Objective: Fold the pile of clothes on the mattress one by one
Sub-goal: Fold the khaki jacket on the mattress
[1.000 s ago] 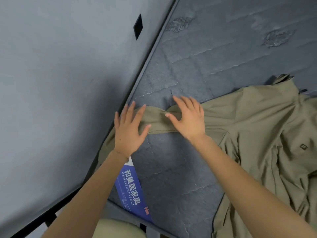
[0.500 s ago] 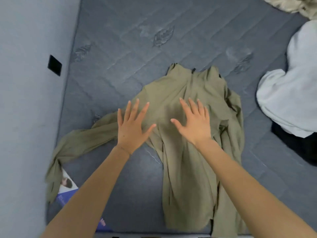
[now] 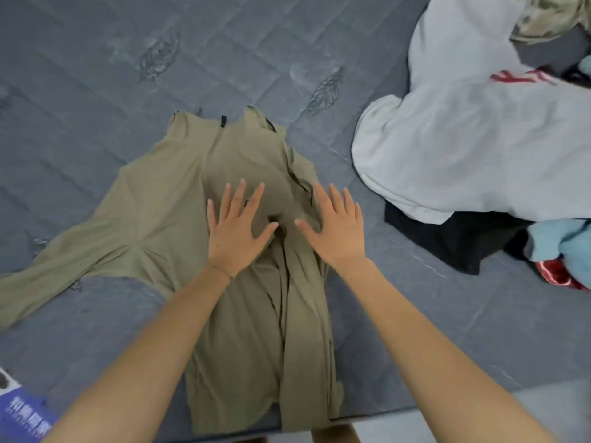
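An olive long-sleeved shirt [image 3: 166,199] lies spread on the grey quilted mattress [image 3: 96,75], collar away from me. Its left sleeve stretches out to the left edge of view. Its right side is folded in and bunched along the middle. My left hand [image 3: 235,231] lies flat on the shirt's chest with fingers spread. My right hand [image 3: 335,228] sits beside it, fingers straight, over the bunched right side. Neither hand grips the cloth. To the right waits the pile of clothes [image 3: 479,139].
The pile holds a large white garment, a black one [image 3: 454,241] beneath it, a light blue piece [image 3: 563,244] and something red [image 3: 556,273]. A tan patterned garment [image 3: 550,17] lies at top right. A blue printed label [image 3: 22,417] shows at the mattress's near left corner.
My hands left the outstretched left sleeve and came to the middle of the shirt. My view swung right, away from the wall, so the clothes pile is now in sight.
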